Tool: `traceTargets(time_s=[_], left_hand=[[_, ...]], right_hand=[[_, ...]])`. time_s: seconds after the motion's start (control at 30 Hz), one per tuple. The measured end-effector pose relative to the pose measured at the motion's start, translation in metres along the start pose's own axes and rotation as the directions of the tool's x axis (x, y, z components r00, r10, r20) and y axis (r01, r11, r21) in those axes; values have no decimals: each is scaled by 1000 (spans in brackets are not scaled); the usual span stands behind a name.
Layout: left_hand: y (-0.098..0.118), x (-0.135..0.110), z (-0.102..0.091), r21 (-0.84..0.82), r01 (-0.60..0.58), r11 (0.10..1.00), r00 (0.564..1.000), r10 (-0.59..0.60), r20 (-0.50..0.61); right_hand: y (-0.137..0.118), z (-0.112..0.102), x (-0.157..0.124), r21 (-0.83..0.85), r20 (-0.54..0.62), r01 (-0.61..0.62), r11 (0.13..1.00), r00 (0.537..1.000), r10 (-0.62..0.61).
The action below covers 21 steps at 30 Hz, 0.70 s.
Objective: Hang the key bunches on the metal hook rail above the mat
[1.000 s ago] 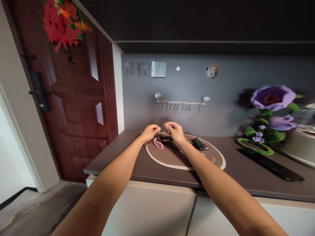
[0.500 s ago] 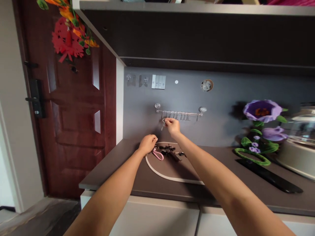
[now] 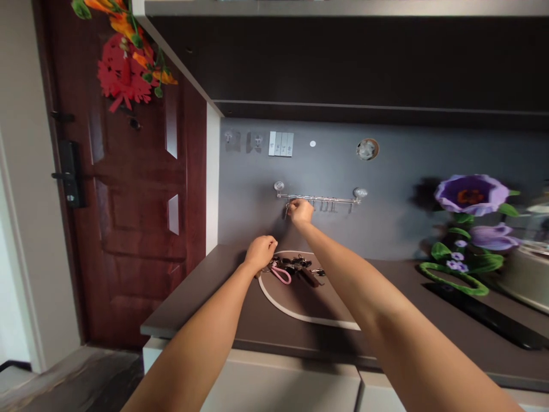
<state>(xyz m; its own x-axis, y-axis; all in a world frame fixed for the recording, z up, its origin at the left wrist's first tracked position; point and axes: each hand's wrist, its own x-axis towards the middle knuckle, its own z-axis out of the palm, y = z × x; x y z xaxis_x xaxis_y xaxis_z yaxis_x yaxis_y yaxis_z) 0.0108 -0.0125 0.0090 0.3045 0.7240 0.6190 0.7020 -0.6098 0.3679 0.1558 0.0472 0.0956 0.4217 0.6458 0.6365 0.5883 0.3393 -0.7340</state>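
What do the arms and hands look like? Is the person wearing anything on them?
The left arm and the right arm are bare as far as the picture shows, with no sleeves in sight. The left hand and the right hand wear no gloves. No watch or bracelet shows on either wrist. The fingers are too small to tell about rings.

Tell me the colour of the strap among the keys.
The strap is pink, seen in the head view.
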Motion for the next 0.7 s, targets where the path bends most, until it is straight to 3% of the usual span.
traceTargets(time_s=[0.17, 0.43, 0.7], left_hand=[[0, 0, 0, -6, 12, 1000, 1000, -12, -8], [-4, 2, 2, -97, 44, 994, 999, -46, -13], [-5, 3, 0, -230, 138, 963, 990, -140, 7]], right_hand=[[7, 2, 3, -64, 14, 8, 998, 1000, -7], [17, 4, -6, 118, 30, -18, 993, 999, 15], [20, -2, -14, 140, 63, -46, 989, 997, 38]])
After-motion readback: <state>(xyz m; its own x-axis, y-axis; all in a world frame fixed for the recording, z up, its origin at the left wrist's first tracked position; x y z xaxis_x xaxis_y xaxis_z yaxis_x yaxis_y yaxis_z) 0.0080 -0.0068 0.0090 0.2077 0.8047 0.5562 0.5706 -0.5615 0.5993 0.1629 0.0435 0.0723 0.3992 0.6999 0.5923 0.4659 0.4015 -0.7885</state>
